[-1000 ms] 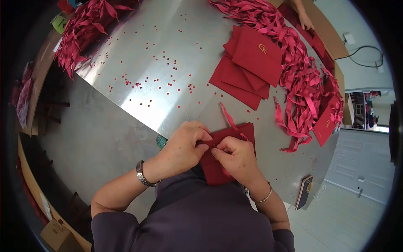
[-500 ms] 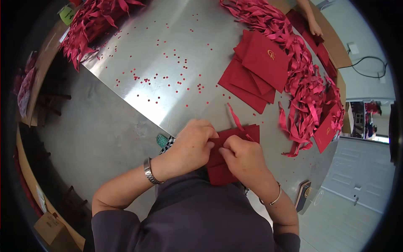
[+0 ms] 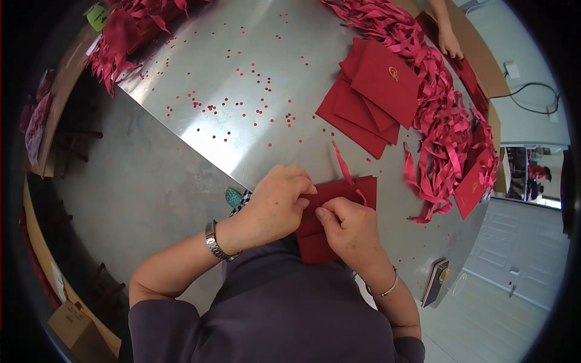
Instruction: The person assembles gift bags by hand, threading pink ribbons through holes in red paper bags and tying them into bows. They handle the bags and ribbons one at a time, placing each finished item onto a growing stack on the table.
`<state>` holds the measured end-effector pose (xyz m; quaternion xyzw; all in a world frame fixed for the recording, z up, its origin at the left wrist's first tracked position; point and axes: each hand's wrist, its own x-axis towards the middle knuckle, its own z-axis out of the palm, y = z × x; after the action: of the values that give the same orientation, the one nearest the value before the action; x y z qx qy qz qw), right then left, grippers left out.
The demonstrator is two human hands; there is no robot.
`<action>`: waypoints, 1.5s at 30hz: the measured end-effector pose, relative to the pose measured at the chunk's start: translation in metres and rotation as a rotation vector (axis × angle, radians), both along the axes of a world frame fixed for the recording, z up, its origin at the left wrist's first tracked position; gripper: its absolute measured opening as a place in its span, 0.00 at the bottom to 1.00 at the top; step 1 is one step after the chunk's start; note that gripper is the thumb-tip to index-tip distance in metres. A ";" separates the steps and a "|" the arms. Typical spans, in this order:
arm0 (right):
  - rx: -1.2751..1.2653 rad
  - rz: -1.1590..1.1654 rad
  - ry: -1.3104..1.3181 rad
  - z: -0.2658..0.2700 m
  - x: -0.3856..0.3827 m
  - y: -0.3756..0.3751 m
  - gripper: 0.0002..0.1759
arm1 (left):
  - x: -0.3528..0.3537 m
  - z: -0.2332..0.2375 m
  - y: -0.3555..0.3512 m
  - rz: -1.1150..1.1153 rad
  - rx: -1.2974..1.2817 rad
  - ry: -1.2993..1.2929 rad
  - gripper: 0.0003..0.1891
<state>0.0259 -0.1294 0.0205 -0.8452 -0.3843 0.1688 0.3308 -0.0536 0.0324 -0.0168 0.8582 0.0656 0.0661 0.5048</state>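
Both the left hand (image 3: 275, 202) and right hand (image 3: 349, 227) pinch the flat red paper bag (image 3: 336, 196) on the steel worktop (image 3: 242, 72), its red ribbon (image 3: 342, 164) trailing toward twelve o'clock.

Small craft-packaging workshop, hand-assembly bench. Large bare steel table (image 3: 254, 72) fills centre, strewn with tiny red punched dots (image 3: 242, 109). 1 o'clock: stack of flat red paper bags (image 3: 375, 91) with gold logo. 2 o'clock: long heap of red ribbon lengths (image 3: 442, 109). 11 o'clock: second ribbon heap (image 3: 133, 30). 1 o'clock edge: co-worker's hand (image 3: 449, 42) at open cardboard box (image 3: 478, 54). 7 o'clock: carton (image 3: 75, 323) on floor. 4 o'clock: plain white door (image 3: 520, 242), pale floor.
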 end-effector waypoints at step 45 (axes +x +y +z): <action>0.179 -0.048 -0.143 -0.021 -0.013 -0.029 0.10 | 0.005 0.011 -0.012 -0.135 0.189 -0.022 0.07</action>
<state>0.0126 -0.1584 -0.0008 -0.8311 -0.4000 0.0652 0.3807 -0.0484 0.0209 -0.0061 0.9036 -0.0045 0.0470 0.4258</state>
